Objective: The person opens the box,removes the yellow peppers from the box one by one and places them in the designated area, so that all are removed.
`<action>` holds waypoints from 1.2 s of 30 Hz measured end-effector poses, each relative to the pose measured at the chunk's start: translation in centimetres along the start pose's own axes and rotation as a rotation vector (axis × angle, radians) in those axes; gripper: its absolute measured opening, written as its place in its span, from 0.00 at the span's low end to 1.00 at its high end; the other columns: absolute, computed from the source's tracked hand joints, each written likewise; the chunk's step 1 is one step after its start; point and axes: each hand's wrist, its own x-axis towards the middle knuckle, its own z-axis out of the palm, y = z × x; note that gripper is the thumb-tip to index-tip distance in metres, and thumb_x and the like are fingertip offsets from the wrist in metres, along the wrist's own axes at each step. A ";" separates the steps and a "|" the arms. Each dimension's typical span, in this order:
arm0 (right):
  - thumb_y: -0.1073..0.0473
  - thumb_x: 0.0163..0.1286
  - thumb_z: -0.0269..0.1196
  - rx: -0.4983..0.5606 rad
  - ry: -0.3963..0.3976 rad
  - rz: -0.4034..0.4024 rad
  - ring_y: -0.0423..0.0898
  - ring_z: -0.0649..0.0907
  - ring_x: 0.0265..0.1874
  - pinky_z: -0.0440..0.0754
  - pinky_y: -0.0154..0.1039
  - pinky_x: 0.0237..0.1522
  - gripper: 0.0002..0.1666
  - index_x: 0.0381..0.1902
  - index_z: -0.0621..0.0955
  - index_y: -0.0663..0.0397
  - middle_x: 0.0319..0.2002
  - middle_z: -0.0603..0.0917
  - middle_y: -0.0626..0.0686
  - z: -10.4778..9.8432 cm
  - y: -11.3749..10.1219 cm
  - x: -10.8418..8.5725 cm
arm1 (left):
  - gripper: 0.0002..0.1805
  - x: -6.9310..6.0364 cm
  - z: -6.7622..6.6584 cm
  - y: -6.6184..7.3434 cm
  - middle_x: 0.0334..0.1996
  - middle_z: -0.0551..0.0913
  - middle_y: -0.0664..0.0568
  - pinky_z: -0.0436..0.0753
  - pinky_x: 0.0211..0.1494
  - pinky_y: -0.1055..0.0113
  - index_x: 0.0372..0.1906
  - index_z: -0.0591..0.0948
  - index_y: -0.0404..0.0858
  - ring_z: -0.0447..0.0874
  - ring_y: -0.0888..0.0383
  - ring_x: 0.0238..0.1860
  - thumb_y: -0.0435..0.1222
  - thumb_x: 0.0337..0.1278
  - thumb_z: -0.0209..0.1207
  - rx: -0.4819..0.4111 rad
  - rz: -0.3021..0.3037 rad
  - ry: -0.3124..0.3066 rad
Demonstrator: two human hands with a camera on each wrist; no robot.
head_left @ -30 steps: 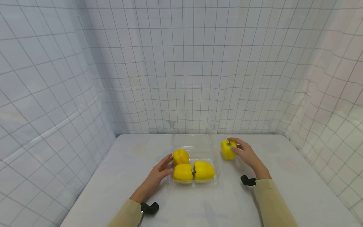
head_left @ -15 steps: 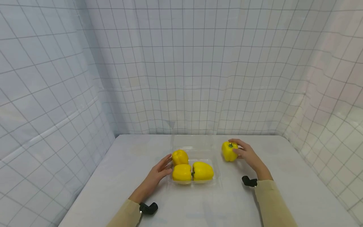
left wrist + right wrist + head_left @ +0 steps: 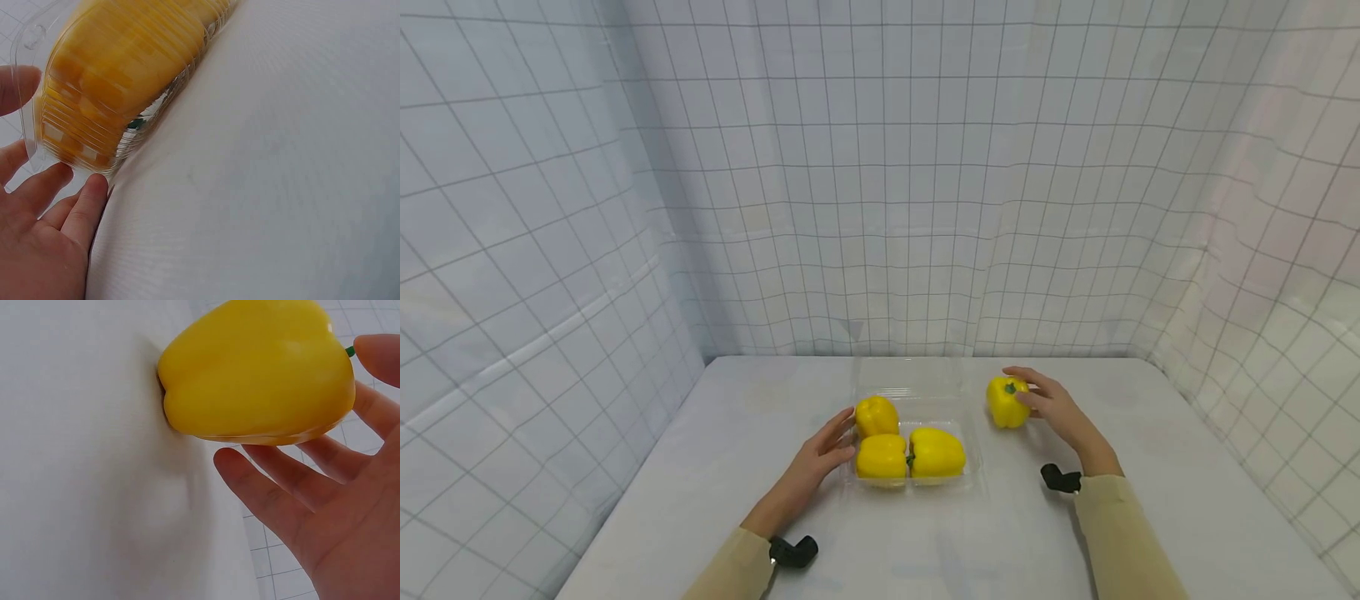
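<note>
White table [image 3: 925,554], plain surface with faint soft shading near the front; far edge straight, sides spreading wider toward the wearer in the head view. 1 clear plastic container [image 3: 928,408] sits flat on it, roughly centered left to right, toward the far half. Its clear lid [image 3: 908,377] is open, extending behind it to the far edge. Container bears 3 yellow peppers [image 3: 937,452], so those aren't directly on the tabletop. 1 more yellow pepper [image 3: 1004,408] stands right of the container, apart from it, stem up, base at the white surface, soft shadow beside it.
</note>
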 end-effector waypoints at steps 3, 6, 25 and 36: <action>0.54 0.76 0.56 -0.016 0.014 -0.001 0.66 0.72 0.65 0.78 0.61 0.57 0.30 0.74 0.69 0.46 0.74 0.64 0.59 -0.1 -0.3 -0.1 | 0.36 0.1 -0.1 0.0 0.77 0.59 0.55 0.57 0.75 0.41 0.79 0.56 0.61 0.58 0.48 0.76 0.46 0.73 0.56 -0.001 0.001 0.002; 0.54 0.76 0.57 -0.051 0.030 -0.012 0.65 0.72 0.65 0.76 0.63 0.59 0.29 0.73 0.70 0.46 0.72 0.67 0.59 -0.3 -0.7 -0.2 | 0.37 0.1 -0.1 0.1 0.77 0.59 0.55 0.56 0.75 0.40 0.80 0.56 0.59 0.58 0.47 0.76 0.46 0.72 0.57 -0.005 0.003 0.002; 0.54 0.75 0.61 -0.210 0.067 -0.106 0.60 0.68 0.69 0.70 0.65 0.64 0.32 0.74 0.68 0.40 0.73 0.67 0.51 -1.4 -4.8 -1.2 | 0.35 -0.2 0.2 0.3 0.78 0.58 0.55 0.56 0.75 0.41 0.79 0.57 0.61 0.57 0.47 0.76 0.46 0.73 0.56 -0.005 0.011 -0.006; 0.58 0.73 0.64 -0.241 0.072 -0.183 0.59 0.69 0.67 0.72 0.63 0.64 0.32 0.73 0.70 0.40 0.72 0.68 0.51 -1.0 -6.5 -1.4 | 0.37 0.0 0.0 0.0 0.77 0.59 0.55 0.57 0.75 0.41 0.80 0.56 0.59 0.58 0.47 0.76 0.47 0.72 0.57 -0.010 0.009 -0.001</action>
